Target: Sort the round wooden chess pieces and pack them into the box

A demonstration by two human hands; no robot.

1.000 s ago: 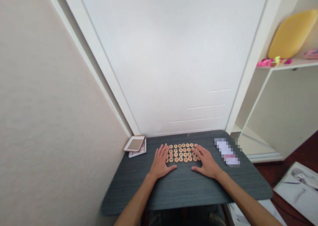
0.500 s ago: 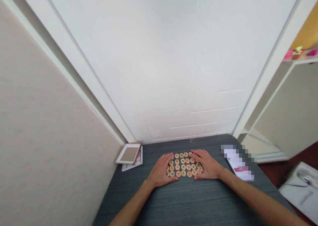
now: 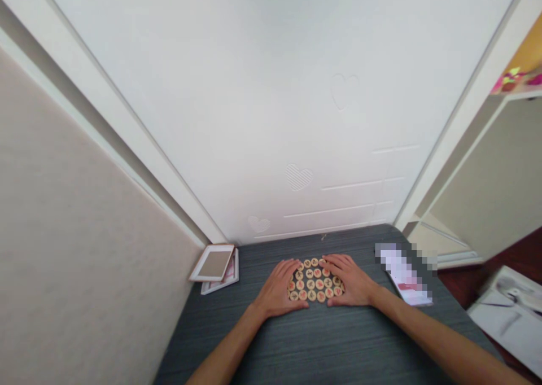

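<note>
Two bare hands at a dark surface (image 3: 305, 345), flanking a block of round game pieces (image 3: 311, 284). Pieces lie flat mid-surface between the palms, in four rough rows, red and dark characters showing; narrow gaps between some. Left hand (image 3: 277, 290) curved wide along the block's left end, thumb reaching in at the near edge. Right hand (image 3: 352, 281) mirrors it: fingers arched at the far right corner, partly over the pieces, thumb at the near edge. Neither hand is closed on a piece; whether they press inward, cannot tell. Outermost pieces partly hidden under the fingers. On handling, my judgement: keep palms low, sides of the fingers against the outer pieces rather than on top, lest one tips or rides over its neighbour. Even, light pressure from both ends should keep the rows straight; a harder push from one side would likely buckle the middle. Thumbs serve as the near fence. Stacked picture frames (image 3: 215, 262) and a pixelated flat item (image 3: 404, 278) sit well apart, out of the way.
</note>
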